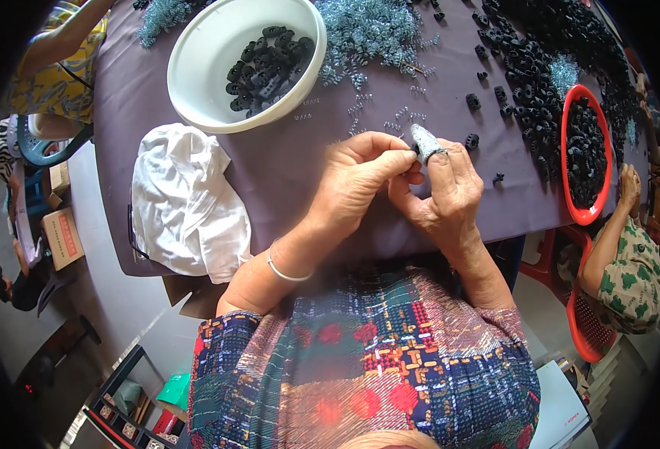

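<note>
My left hand (pixel 356 176) and my right hand (pixel 442 191) meet over the purple table (pixel 285 161), fingertips pinched together on a tiny part that is mostly hidden between them. My right index finger wears a grey cloth finger cot (pixel 424 142). A thin bangle circles my left wrist. Small metal springs (pixel 360 112) lie scattered just beyond my hands, and a small black plastic part (pixel 471 141) sits right of my right fingertip. A white bowl (pixel 195 52) holding several black parts stands at the far left of the hands.
A crumpled white cloth (pixel 184 202) lies at the table's left edge. A heap of springs (pixel 367 30) and a heap of black parts (pixel 539 60) cover the far side. A red tray (pixel 603 202) of black parts stands at right, beside another person's arm (pixel 614 232). Another person sits at far left.
</note>
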`<state>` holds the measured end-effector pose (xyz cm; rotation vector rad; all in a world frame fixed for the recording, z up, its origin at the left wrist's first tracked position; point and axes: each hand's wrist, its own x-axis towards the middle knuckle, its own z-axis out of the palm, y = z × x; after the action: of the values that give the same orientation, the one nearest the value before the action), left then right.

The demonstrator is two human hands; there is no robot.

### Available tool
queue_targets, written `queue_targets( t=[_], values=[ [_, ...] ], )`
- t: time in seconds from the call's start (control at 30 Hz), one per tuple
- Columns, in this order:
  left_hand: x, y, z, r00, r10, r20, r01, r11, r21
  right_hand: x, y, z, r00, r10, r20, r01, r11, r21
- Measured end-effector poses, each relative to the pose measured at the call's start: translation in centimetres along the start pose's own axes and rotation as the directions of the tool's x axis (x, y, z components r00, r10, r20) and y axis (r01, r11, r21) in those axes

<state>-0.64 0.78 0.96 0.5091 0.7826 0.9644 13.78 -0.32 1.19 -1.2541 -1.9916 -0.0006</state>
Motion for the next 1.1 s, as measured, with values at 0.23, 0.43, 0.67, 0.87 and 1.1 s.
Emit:
queue_targets(
  t=[0.23, 0.43, 0.67, 0.87, 1.1],
  values=[
    [-0.4, 0.4, -0.4, 0.99, -0.14, -0.01, 0.14, 0.985, 0.102, -0.3, 0.8, 0.2, 0.998, -0.036, -0.052, 0.038, 0.999, 0.035],
    [-0.4, 0.5, -0.6, 0.99, -0.136, 0.025, 0.131, 0.979, 0.157, -0.7, 0.7, 0.3, 0.999, -0.001, -0.046, 0.003, 0.999, 0.049],
    [-0.5, 0.0, -0.7, 0.995, -0.099, 0.003, 0.098, 0.991, 0.09, -1.1, 0.7, 0.6, 0.999, 0.042, -0.025, -0.041, 0.998, 0.052],
    [-0.6, -0.2, -0.6, 0.996, -0.089, -0.014, 0.09, 0.995, 0.054, -0.8, 0.9, 0.8, 0.998, -0.024, -0.058, 0.025, 0.999, 0.03],
    [-0.9, -0.5, -0.2, 0.998, -0.001, -0.061, 0.005, 0.997, 0.073, -1.1, 0.8, 0.5, 1.0, -0.003, -0.009, 0.003, 1.0, 0.014]
  ],
)
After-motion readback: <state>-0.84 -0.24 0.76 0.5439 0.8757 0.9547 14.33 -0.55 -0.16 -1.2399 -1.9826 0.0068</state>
